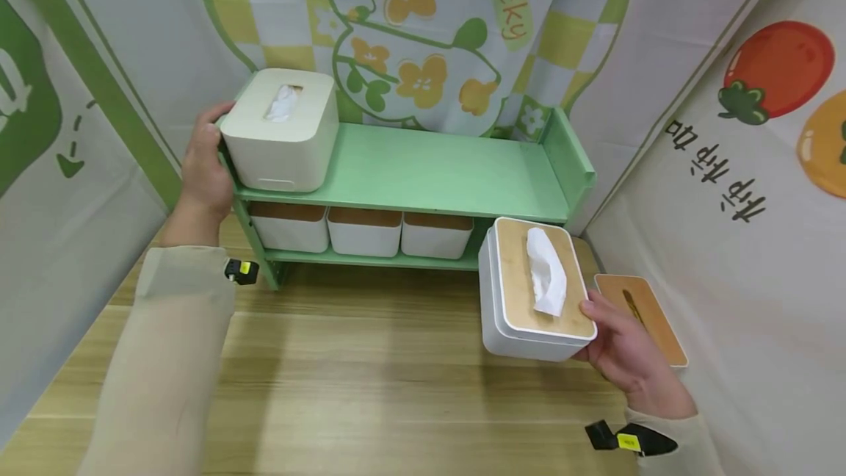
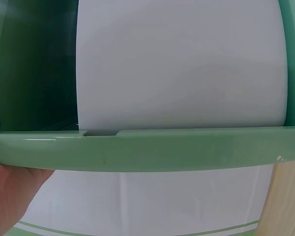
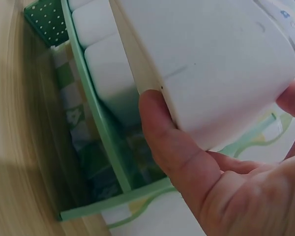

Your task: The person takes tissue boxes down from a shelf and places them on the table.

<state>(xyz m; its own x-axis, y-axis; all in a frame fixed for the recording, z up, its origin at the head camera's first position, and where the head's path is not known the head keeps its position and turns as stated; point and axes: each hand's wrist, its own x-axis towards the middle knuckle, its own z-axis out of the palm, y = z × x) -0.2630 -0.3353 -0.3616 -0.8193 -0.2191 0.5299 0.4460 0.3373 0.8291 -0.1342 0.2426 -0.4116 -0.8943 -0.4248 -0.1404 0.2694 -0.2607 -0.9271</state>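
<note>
A white tissue box (image 1: pixel 492 300) with a wooden lid and a tissue sticking out is tilted in front of the shelf's right end. My right hand (image 1: pixel 624 347) grips its near right corner, thumb at the lid's edge and fingers underneath; the right wrist view shows the hand (image 3: pixel 211 167) against the white box (image 3: pixel 221 64). My left hand (image 1: pixel 206 171) holds the left side of the green shelf (image 1: pixel 436 167), beside a cream tissue box (image 1: pixel 280 156) on the top board. Its fingertips are mostly hidden; in the left wrist view only part of the hand (image 2: pixel 12 196) shows behind the green edge.
Three white bins with brown tops, including the middle bin (image 1: pixel 366 233), line the lower shelf. A wooden-topped box (image 1: pixel 644 314) with a slot stands at the right, partly behind my right hand. Printed curtains (image 1: pixel 720 278) hang around the wood-grain floor (image 1: pixel 370 373).
</note>
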